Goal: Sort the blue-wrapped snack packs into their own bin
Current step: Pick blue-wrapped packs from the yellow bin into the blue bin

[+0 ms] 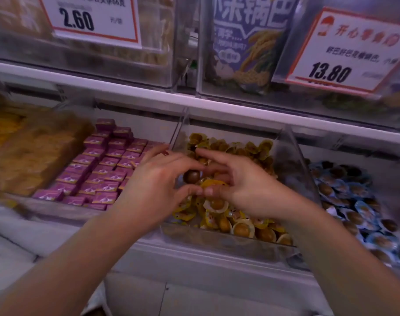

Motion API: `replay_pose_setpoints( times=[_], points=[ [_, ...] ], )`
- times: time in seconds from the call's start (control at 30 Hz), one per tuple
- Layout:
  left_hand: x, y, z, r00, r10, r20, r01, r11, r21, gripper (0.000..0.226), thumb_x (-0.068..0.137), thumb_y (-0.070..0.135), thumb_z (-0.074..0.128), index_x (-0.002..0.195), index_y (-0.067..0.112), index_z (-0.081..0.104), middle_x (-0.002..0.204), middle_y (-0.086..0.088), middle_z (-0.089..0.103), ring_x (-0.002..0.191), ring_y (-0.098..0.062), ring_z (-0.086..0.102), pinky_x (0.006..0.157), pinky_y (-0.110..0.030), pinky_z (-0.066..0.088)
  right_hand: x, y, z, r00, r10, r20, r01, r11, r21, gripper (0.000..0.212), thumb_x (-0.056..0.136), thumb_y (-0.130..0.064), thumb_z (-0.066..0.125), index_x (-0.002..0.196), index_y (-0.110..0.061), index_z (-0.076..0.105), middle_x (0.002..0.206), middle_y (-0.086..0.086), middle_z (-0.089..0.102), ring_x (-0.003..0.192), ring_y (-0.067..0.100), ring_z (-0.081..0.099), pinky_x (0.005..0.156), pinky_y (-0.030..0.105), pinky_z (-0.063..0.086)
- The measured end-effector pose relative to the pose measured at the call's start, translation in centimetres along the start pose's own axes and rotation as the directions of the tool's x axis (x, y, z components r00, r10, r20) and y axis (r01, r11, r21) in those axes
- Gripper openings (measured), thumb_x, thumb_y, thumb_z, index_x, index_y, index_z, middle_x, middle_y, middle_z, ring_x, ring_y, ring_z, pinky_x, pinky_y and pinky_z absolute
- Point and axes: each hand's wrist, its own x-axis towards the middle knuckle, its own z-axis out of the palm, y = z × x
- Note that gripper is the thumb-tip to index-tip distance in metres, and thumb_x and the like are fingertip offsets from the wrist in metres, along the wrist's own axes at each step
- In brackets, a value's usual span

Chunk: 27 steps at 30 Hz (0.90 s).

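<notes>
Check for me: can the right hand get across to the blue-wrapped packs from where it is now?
Probably yes. The right hand is over the yellow-wrapped packs, and the blue-wrapped packs lie uncovered in the next bin. Only the clear divider wall stands between, so it would have to lift over that.

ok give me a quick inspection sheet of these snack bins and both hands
surface: white shelf edge fronting clear plastic bins.
job's things: blue-wrapped round snack packs fill the right-hand bin; middle clear bin holds yellow-wrapped round packs.
clutter: purple square packets in the left bin; tan bagged snacks further left.
grippers: left hand and right hand over the middle bin, fingers curled around a round brown pack between them; which hand holds it is unclear.
cables: nothing seen.
surroundings: price cards 2.60 and 13.80 above.
</notes>
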Motion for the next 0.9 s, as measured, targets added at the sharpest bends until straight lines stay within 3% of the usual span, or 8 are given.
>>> replay_pose_setpoints(
  times=[0.1, 0.17, 0.3, 0.43, 0.57, 0.67, 0.77, 0.9],
  points=[
    [-0.1, -0.4, -0.9, 0.996, -0.079, -0.033, 0.075, 0.992, -0.101, 0.033, 0.076, 0.036, 0.075, 0.104, 0.020, 0.073, 0.095, 0.008, 0.069, 0.091, -0.009, 0.061, 0.090, -0.039, 0.047, 0.0, 1.2, -0.5, 0.989, -0.032, -0.147, -0.061, 0.807, -0.587, 0.056, 0.091, -0.016, 0.064, 0.142, -0.034, 0.048, 0.135, -0.006, 0.056, 0.126, 0.014, 0.051, 0.106, 0.034, 0.043],
    [-0.4, -0.2, -1.2, 0.996, -0.088, -0.017, 0.085, 0.990, -0.113, 0.031, 0.079, 0.036, 0.074, 0.107, 0.021, 0.072, 0.098, 0.008, 0.068, 0.093, -0.010, 0.062, 0.086, -0.040, 0.050, 0.1, 1.6, 0.1, 0.985, -0.118, -0.125, -0.012, 0.679, -0.734, 0.041, 0.091, -0.020, 0.058, 0.130, -0.031, 0.060, 0.129, -0.004, 0.059, 0.127, 0.018, 0.048, 0.106, 0.038, 0.038],
    [-1.0, 0.0, -1.4, 0.998, -0.055, 0.013, 0.056, 0.993, -0.102, 0.031, 0.082, 0.029, 0.073, 0.110, 0.018, 0.072, 0.102, 0.003, 0.070, 0.097, -0.019, 0.066, 0.084, -0.045, 0.050, 1.0, 0.5, 3.9, 0.986, -0.037, 0.160, 0.086, 0.946, -0.312, 0.028, 0.089, -0.011, 0.046, 0.100, -0.012, 0.072, 0.099, 0.002, 0.073, 0.093, 0.012, 0.065, 0.085, 0.035, 0.052],
    [-1.1, -0.2, -2.0, 0.996, -0.092, -0.023, 0.087, 0.984, -0.156, 0.030, 0.083, 0.032, 0.074, 0.110, 0.019, 0.071, 0.102, 0.005, 0.069, 0.096, -0.009, 0.063, 0.084, -0.026, 0.050, 2.0, 0.6, 5.4, 0.895, 0.093, 0.437, 0.064, 0.941, -0.331, 0.038, 0.098, 0.001, 0.039, 0.128, -0.002, 0.063, 0.138, 0.009, 0.059, 0.118, 0.002, 0.050, 0.094, -0.001, 0.030],
    [-1.5, -0.4, -2.2, 0.996, -0.091, -0.020, 0.086, 0.979, -0.183, 0.030, 0.084, 0.030, 0.075, 0.112, 0.019, 0.071, 0.102, 0.006, 0.068, 0.096, -0.003, 0.061, 0.084, -0.014, 0.044, 2.8, 1.6, 5.4, 0.880, 0.201, 0.430, 0.076, 0.834, -0.546, 0.039, 0.103, -0.010, 0.036, 0.138, -0.004, 0.053, 0.143, 0.013, 0.050, 0.132, 0.027, 0.043, 0.102, 0.025, 0.029],
    [-1.7, -0.5, -2.3, 0.995, -0.098, -0.031, 0.090, 0.978, -0.188, 0.029, 0.084, 0.027, 0.076, 0.111, 0.019, 0.070, 0.102, 0.007, 0.068, 0.096, -0.002, 0.060, 0.085, -0.010, 0.041, 3.4, 1.4, 5.5, 0.867, 0.163, 0.470, 0.081, 0.886, -0.456, 0.032, 0.099, -0.002, 0.039, 0.121, 0.006, 0.061, 0.133, 0.016, 0.059, 0.124, 0.025, 0.053, 0.106, 0.031, 0.037],
    [-1.4, 0.1, -2.6, 0.994, -0.111, -0.025, 0.104, 0.977, -0.187, 0.029, 0.083, 0.026, 0.076, 0.110, 0.016, 0.071, 0.101, 0.005, 0.068, 0.095, -0.002, 0.059, 0.084, -0.009, 0.040, 3.1, 1.0, 5.5, 0.872, 0.086, 0.482, 0.131, 0.907, -0.399, 0.031, 0.099, -0.008, 0.041, 0.107, -0.022, 0.068, 0.130, -0.002, 0.061, 0.114, 0.004, 0.053, 0.106, 0.023, 0.038],
    [-1.2, 0.7, -2.9, 0.992, -0.124, -0.004, 0.121, 0.975, -0.187, 0.033, 0.084, 0.028, 0.075, 0.112, 0.012, 0.071, 0.105, 0.002, 0.069, 0.100, -0.010, 0.062, 0.088, -0.022, 0.046, 2.6, 0.9, 5.6, 0.890, 0.159, 0.427, -0.014, 0.946, -0.324, 0.029, 0.100, -0.039, 0.040, 0.084, -0.047, 0.061, 0.122, -0.019, 0.058, 0.110, -0.001, 0.053, 0.100, 0.025, 0.039]
  ],
)
